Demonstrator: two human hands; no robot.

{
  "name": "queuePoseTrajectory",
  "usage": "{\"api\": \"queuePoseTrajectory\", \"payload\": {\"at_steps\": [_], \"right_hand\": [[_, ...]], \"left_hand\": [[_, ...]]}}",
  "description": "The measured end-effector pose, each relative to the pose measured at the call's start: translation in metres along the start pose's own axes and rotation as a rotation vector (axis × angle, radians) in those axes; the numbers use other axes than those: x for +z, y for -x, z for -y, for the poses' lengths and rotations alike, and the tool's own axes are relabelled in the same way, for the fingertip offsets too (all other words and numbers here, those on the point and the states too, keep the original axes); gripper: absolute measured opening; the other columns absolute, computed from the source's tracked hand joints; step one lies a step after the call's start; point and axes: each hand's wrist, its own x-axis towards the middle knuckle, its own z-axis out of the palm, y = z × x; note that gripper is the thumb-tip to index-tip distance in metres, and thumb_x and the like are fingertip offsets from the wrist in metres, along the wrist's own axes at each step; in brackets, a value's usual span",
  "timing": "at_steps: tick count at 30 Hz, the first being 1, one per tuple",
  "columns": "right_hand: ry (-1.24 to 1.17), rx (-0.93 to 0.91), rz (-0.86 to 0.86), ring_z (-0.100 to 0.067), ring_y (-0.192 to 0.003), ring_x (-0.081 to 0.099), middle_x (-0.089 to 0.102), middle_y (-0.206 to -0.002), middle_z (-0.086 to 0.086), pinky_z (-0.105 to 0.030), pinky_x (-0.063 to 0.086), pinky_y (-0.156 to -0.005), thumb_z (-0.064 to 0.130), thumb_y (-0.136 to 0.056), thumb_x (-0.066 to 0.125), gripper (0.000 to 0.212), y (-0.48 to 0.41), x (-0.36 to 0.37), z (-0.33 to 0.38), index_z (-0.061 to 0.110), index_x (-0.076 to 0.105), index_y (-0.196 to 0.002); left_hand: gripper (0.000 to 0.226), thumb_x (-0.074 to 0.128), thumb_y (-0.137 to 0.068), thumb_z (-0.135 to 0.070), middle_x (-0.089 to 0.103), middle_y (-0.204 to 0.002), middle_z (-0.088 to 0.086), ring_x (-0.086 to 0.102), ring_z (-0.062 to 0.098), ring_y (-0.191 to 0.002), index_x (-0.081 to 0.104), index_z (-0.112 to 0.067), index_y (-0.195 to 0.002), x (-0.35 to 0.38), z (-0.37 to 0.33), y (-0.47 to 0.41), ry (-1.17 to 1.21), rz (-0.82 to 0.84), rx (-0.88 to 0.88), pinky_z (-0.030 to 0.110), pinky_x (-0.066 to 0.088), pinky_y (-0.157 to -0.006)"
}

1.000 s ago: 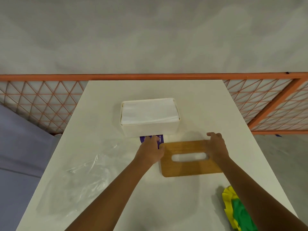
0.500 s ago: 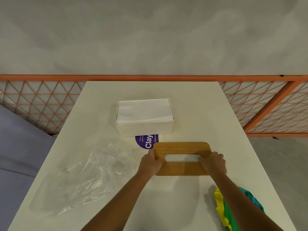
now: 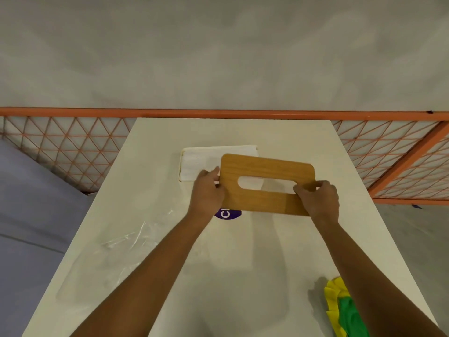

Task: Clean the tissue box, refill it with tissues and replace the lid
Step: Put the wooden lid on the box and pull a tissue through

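A person's two hands held a wooden lid [image 3: 264, 201] with a long slot cut through it. The left hand [image 3: 206, 190] pinched the lid's left end, fingers curled round the edge; the right hand [image 3: 318, 200] gripped its right end the same way. The lid hid the right part of a white tissue box [image 3: 181, 166] from view. The box stood open on a pale worktop [image 3: 243, 263], filled with white tissues [image 3: 199, 161]. Nearer the person than the box lay a purple sticker [image 3: 227, 214], partly hidden. Nearer still and left of the box lay a clear plastic wrapper [image 3: 116, 249]; nearer and far right of the box lay yellow and green cloths [image 3: 345, 310].
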Motion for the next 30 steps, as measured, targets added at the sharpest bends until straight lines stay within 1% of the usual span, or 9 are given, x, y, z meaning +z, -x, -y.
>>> {"api": "queuePoseTrajectory", "payload": {"at_steps": [3,5,7,9,13,16,18,26,30], "right_hand": [[0.008,-0.063,0.035,-0.031,-0.112,0.053,0.051,-0.125,-0.013,-0.041,0.045,-0.089,0.036,-0.079,0.066,0.057,0.0,0.014,0.026,0.006,0.05,-0.125],[0.025,-0.108,0.07,-0.03,-0.11,0.055,0.053,-0.122,-0.013,-0.039,0.046,-0.087,0.038,-0.08,0.065,0.055,-0.001,0.027,0.04,0.005,0.052,-0.122],[0.053,-0.139,0.097,-0.029,-0.108,0.055,0.054,-0.12,-0.013,-0.038,0.047,-0.085,0.039,-0.081,0.064,0.054,-0.002,0.038,0.053,0.005,0.053,-0.121],[0.089,-0.162,0.119,-0.028,-0.106,0.056,0.054,-0.119,-0.012,-0.038,0.047,-0.084,0.039,-0.082,0.063,0.053,-0.008,0.05,0.064,0.005,0.053,-0.121],[0.15,-0.185,0.159,-0.027,-0.103,0.057,0.054,-0.115,-0.01,-0.036,0.047,-0.079,0.041,-0.081,0.062,0.049,-0.02,0.067,0.082,0.006,0.055,-0.116],[0.185,-0.186,0.156,-0.027,-0.098,0.059,0.057,-0.111,-0.011,-0.033,0.045,-0.071,0.041,-0.081,0.062,0.045,-0.029,0.076,0.089,0.006,0.057,-0.109],[0.193,-0.175,0.151,-0.027,-0.096,0.059,0.059,-0.109,-0.012,-0.031,0.042,-0.068,0.041,-0.08,0.063,0.044,-0.035,0.08,0.092,0.006,0.059,-0.105],[0.213,-0.133,0.133,-0.026,-0.094,0.061,0.062,-0.105,-0.011,-0.03,0.041,-0.067,0.044,-0.077,0.066,0.046,-0.046,0.086,0.092,0.006,0.061,-0.103],[0.211,-0.158,0.096,-0.027,-0.093,0.06,0.062,-0.104,-0.011,-0.03,0.041,-0.067,0.045,-0.077,0.066,0.047,-0.046,0.089,0.092,0.005,0.061,-0.101]], "left_hand": [[0.043,0.046,-0.09,0.003,0.045,-0.102,0.004,0.06,0.028,-0.104,0.055,-0.013,-0.128,-0.024,0.007,-0.013,-0.026,-0.047,-0.01,0.011,0.034,-0.074],[0.043,0.047,-0.09,0.004,0.048,-0.102,0.007,0.057,0.029,-0.108,0.055,-0.012,-0.128,-0.036,0.017,-0.023,-0.036,-0.077,-0.054,0.011,0.034,-0.076],[0.044,0.048,-0.09,0.004,0.055,-0.111,0.015,0.054,0.029,-0.113,0.053,-0.01,-0.131,-0.046,0.026,-0.03,-0.048,-0.077,-0.105,0.018,0.037,-0.086],[0.044,0.048,-0.09,0.002,0.057,-0.119,0.018,0.054,0.029,-0.114,0.052,-0.01,-0.132,-0.052,0.033,-0.039,-0.072,-0.065,-0.138,0.027,0.04,-0.094],[0.044,0.05,-0.089,0.003,0.058,-0.12,0.017,0.055,0.031,-0.113,0.054,-0.012,-0.13,-0.06,0.045,-0.055,-0.037,-0.059,-0.177,0.038,0.044,-0.099],[0.042,0.051,-0.089,0.002,0.058,-0.119,0.017,0.056,0.032,-0.112,0.055,-0.012,-0.129,-0.063,0.05,-0.067,-0.001,-0.044,-0.189,0.042,0.044,-0.101],[0.041,0.051,-0.09,0.0,0.059,-0.119,0.016,0.055,0.03,-0.113,0.056,-0.013,-0.129,-0.065,0.052,-0.074,0.017,-0.04,-0.185,0.04,0.043,-0.102],[0.04,0.05,-0.092,-0.005,0.058,-0.121,0.013,0.053,0.027,-0.116,0.054,-0.014,-0.13,-0.066,0.057,-0.089,0.052,-0.014,-0.182,0.033,0.04,-0.101],[0.04,0.048,-0.093,-0.005,0.053,-0.108,0.003,0.052,0.024,-0.118,0.053,-0.016,-0.131,-0.065,0.062,-0.09,0.052,0.001,-0.185,0.027,0.037,-0.094]]}}
